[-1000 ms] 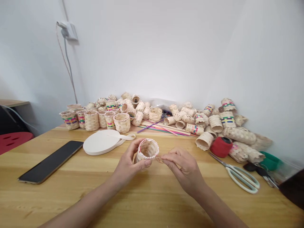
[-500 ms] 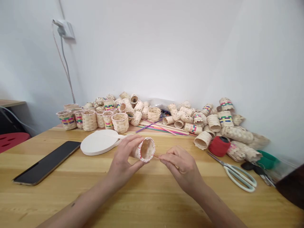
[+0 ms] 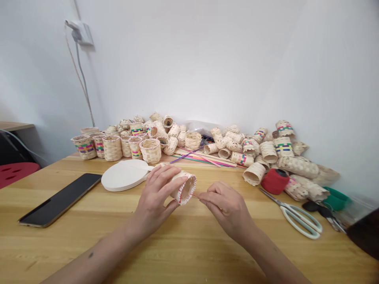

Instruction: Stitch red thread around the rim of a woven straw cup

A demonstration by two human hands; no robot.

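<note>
My left hand [image 3: 158,189] is wrapped around a small woven bamboo basket [image 3: 185,189], tilted so its open mouth faces right and toward me. White binding and red stitches run around its rim. Close to that rim, my right hand [image 3: 223,203] is closed in a pinch on a thin, taut reddish thread [image 3: 195,195] that reaches the basket's edge. Whether a needle is between those fingertips is hidden. Behind my left hand lies a flat roll of white strip [image 3: 126,175], one end of it leading toward the basket.
Woven baskets [image 3: 112,149] stand at the back left, and more lie piled at the back right [image 3: 269,152]. Coloured strips [image 3: 201,157] lie between. To the right are a red thread spool [image 3: 275,181], scissors [image 3: 299,219] and green tape [image 3: 337,198]. A phone [image 3: 60,199] lies left.
The basket has turned slightly in my left hand, its mouth facing more to the right, and sits a little lower. My right hand keeps its pinch near the rim. The camera view has shifted slightly.
</note>
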